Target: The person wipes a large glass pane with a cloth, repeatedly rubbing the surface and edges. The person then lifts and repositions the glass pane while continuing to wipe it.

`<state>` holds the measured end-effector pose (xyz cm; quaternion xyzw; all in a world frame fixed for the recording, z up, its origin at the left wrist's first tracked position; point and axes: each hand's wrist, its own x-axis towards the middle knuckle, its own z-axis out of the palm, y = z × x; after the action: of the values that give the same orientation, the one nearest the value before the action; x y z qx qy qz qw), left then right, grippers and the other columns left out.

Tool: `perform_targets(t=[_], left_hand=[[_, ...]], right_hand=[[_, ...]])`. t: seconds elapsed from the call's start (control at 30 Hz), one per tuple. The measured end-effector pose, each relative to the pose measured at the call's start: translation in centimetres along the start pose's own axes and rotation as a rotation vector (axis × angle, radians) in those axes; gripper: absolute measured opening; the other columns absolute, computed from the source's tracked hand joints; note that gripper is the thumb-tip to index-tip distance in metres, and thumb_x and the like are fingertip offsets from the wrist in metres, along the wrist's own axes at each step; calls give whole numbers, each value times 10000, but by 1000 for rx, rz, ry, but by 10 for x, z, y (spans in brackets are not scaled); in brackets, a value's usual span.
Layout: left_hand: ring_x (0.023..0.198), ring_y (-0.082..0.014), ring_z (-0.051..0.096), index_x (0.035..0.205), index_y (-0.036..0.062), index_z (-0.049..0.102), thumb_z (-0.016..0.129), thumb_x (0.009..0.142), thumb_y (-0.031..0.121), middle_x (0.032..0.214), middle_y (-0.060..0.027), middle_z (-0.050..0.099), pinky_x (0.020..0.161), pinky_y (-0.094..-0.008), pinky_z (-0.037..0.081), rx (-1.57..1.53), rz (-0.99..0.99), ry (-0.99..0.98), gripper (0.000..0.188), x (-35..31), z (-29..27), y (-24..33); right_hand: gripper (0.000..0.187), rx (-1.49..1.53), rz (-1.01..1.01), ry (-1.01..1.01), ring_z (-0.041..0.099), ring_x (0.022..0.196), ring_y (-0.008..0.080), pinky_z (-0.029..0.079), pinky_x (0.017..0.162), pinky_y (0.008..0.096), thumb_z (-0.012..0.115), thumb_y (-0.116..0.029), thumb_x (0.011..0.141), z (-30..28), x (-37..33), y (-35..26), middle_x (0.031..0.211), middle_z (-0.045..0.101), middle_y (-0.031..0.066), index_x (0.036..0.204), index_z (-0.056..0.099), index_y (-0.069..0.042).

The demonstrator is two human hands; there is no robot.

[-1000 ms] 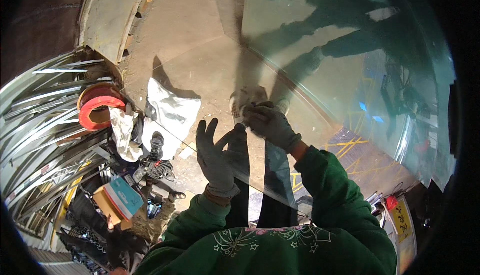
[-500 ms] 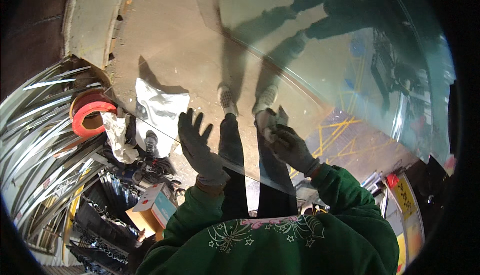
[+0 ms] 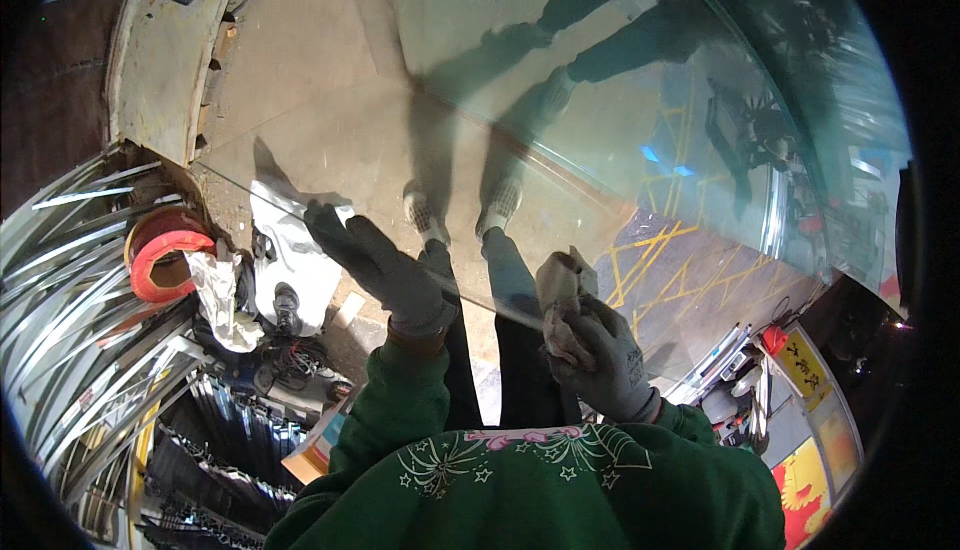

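Note:
A large clear glass pane (image 3: 610, 175) spreads across the middle and right, its near edge running in front of my body. My left hand (image 3: 385, 275), in a grey glove, is at that edge with its fingers stretched out and nothing held in it. Whether the fingers press on the glass I cannot tell. In my right hand (image 3: 608, 365), also gloved, a crumpled pale cloth (image 3: 565, 305) is gripped close to the pane's near edge. Dark leg shapes and lights show in the glass.
On the left lie many bent metal strips (image 3: 75, 300), a red-orange roll (image 3: 170, 262) and a white sheet (image 3: 300, 265). Cables (image 3: 300, 362) and a cardboard box (image 3: 318, 450) are near my left arm. Tools (image 3: 735, 390) and a red-yellow panel (image 3: 808, 470) stand at right.
My right hand has drawn nearer to my body with the cloth. My left hand has tilted leftward, fingers closer together. The view has shifted slightly.

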<state>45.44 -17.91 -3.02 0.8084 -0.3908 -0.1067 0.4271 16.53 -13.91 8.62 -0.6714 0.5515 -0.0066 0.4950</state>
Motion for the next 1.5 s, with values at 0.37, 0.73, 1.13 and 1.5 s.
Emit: perform_targets(t=[0.37,0.73,1.13,1.5], left_hand=[[1537,-410,387,1664,-19,275,516,1150,270,1681,-268,337,1262,-500,363,-211,20,59,637,44,-2,49],[871,-312,680,928,96,748,691,991,340,822,-79,711,908,-489,470,274,890,-513,258,64,14,53],[660,-318,589,718,174,591,699,869,273,649,-64,568,732,-481,432,266,999,-333,210,70,42,77],[762,-323,633,845,160,693,689,934,286,753,-63,646,783,-477,449,197,965,-414,154,68,26,57]], right_hand=[[605,-273,-119,367,704,1046,408,596,862,480,899,-85,679,-1,14,36,1157,715,176,1259,727,-87],[681,-186,-212,465,693,1077,409,583,881,481,872,-119,708,-21,13,47,1210,675,194,1362,683,-134],[628,-216,-157,538,682,1014,389,575,853,483,887,-179,757,-50,22,42,1143,682,157,1346,672,-138],[591,-188,-24,603,645,1087,439,549,915,516,879,-81,713,-16,15,19,1219,662,188,1272,691,-115]])
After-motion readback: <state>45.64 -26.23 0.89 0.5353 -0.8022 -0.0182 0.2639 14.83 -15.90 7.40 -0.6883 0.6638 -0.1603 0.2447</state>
